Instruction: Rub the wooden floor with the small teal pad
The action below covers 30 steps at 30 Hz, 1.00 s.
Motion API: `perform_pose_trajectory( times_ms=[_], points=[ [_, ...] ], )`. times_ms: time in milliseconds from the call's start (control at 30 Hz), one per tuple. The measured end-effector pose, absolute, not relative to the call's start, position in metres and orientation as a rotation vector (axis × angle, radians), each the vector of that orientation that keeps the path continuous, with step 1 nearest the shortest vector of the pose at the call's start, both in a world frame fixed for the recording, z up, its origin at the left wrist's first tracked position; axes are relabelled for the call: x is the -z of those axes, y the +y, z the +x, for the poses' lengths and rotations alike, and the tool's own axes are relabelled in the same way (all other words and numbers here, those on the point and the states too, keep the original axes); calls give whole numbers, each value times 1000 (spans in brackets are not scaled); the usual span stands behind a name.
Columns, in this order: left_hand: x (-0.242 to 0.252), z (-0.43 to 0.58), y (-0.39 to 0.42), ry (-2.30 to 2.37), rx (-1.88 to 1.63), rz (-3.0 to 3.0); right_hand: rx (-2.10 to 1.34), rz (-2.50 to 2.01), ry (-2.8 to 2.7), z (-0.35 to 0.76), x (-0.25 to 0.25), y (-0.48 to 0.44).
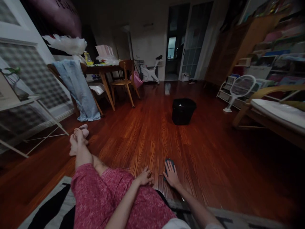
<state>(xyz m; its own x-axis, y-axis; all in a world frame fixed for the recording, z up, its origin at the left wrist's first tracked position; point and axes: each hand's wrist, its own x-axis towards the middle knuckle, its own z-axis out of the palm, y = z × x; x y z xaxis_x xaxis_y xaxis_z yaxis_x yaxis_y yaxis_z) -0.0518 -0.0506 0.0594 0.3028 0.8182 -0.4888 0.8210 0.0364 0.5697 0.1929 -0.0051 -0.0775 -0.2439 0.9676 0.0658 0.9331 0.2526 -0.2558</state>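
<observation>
My right hand (171, 175) lies palm down on a small dark teal item (168, 159) on the wooden floor (152, 136). Its fingers are stretched out flat over the item and cover most of it; it looks like a folded cloth, but I cannot tell for sure. My left hand (144, 177) rests at the edge of my reddish-pink clothing (114, 190), fingers apart, with nothing visible in it. A black bin (183, 112) stands on the floor ahead, beyond both hands.
Pink slippers (84, 129) lie by my bare feet. On the left are a white wire-legged stand (50, 116) and jeans (77, 89) hung on a chair. A table (102, 68) and chair (126, 79) stand behind. At right are an electric swatter (241, 87) and a wooden-armed seat (281, 111).
</observation>
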Motion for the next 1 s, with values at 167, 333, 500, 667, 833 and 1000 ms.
perform_pose_trajectory(
  times_ms=[167, 333, 500, 667, 833, 1000],
  points=[
    [-54, -52, -51, 1470, -17, 1735, -205, -1631, -2420, 215, 91, -79],
    [-53, -52, -52, 1468, -12, 1714, -203, -1649, -2421, 209, 83, -61],
    [-58, -53, -52, 1469, -31, 1722, -252, -1742, -2362, 181, 60, 15],
    [-57, -53, -51, 1472, -10, 1746, -306, -1862, -2265, 157, 52, 42],
    [-51, -52, -49, 1481, -29, 1738, -283, -1678, -2407, 166, 70, -10],
    [-47, -52, -50, 1463, -50, 1725, -271, -1499, -2553, 186, 83, -85]
  ],
)
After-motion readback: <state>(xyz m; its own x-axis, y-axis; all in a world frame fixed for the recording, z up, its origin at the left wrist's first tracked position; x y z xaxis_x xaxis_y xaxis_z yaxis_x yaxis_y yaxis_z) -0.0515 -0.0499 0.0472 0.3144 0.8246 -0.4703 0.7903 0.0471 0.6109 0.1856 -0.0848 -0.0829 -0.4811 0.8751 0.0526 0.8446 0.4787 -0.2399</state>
